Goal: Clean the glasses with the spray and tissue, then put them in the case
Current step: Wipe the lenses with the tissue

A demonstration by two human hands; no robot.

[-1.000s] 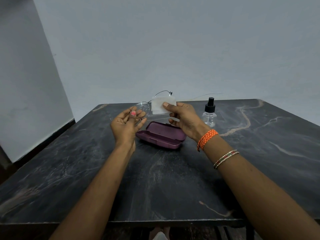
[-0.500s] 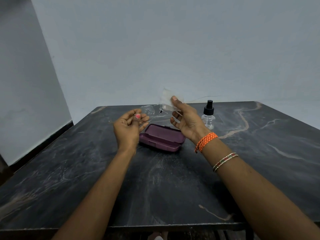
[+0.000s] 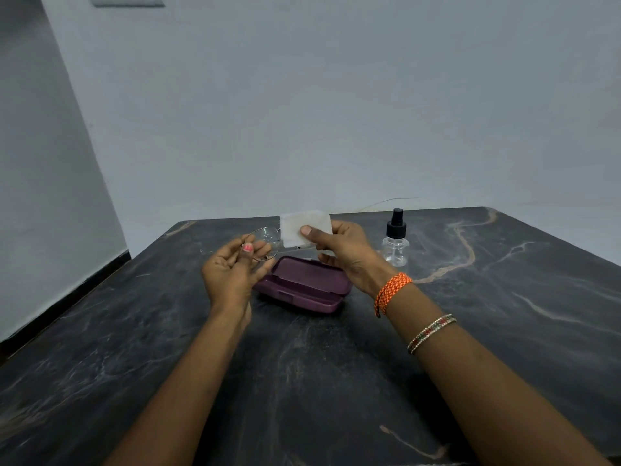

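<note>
Thin wire-rimmed glasses [image 3: 267,237] are held up above the table. My left hand [image 3: 232,272] pinches the left lens rim between thumb and fingers. My right hand [image 3: 346,252] pinches a white square tissue [image 3: 295,227] over the right lens, which the tissue hides. Below both hands lies the open purple case [image 3: 302,285], lid tipped back, nothing inside it. A small clear spray bottle [image 3: 395,243] with a black pump top stands upright just right of my right hand.
The dark marble table [image 3: 336,381] has pale veins and runs to a grey wall behind. Its left edge meets a wall with a black skirting. An orange thread band and bangles sit on my right wrist.
The tissue, crumpled and raised half a second ago, is flat over the right lens again. The left hand with the glasses has hardly shifted. The camera tilted up slightly.
</note>
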